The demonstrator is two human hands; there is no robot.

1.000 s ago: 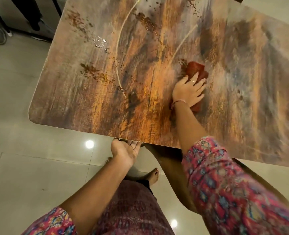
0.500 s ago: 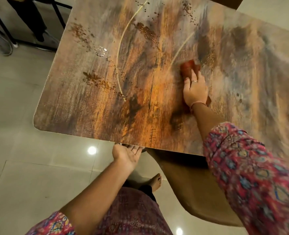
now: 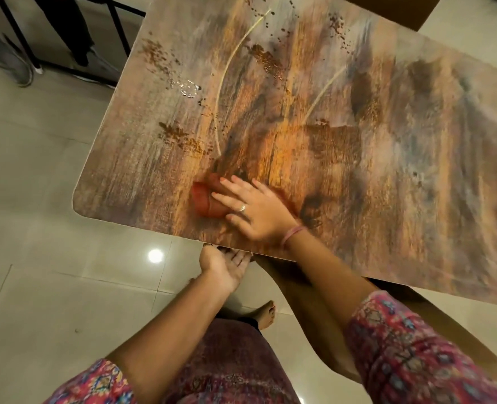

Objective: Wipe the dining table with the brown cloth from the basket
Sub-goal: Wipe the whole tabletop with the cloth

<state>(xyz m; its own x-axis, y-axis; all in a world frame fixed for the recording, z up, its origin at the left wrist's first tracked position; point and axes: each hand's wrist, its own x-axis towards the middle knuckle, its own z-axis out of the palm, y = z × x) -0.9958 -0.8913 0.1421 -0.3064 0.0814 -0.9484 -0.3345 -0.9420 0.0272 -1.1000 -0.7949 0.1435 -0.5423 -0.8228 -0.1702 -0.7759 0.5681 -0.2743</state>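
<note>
The dining table (image 3: 387, 126) has a brown and orange streaked top with dark speckles and a small wet patch (image 3: 187, 88) near its far left side. A reddish-brown cloth (image 3: 206, 199) lies bunched on the table close to the near left corner. My right hand (image 3: 253, 208) presses flat on the cloth with straight fingers, covering its right part. My left hand (image 3: 227, 266) is held palm up just below the table's near edge, its fingers straight and reaching under the edge.
A brown chair (image 3: 314, 301) stands under the near edge of the table beside my legs. Black metal stand legs (image 3: 66, 65) and a person's shoes (image 3: 17, 68) are on the tiled floor at the far left. My bare foot (image 3: 266, 313) is on the floor.
My right hand has swept the cloth from the middle of the table toward me and to the left, near the corner. My left hand stays under the near edge.
</note>
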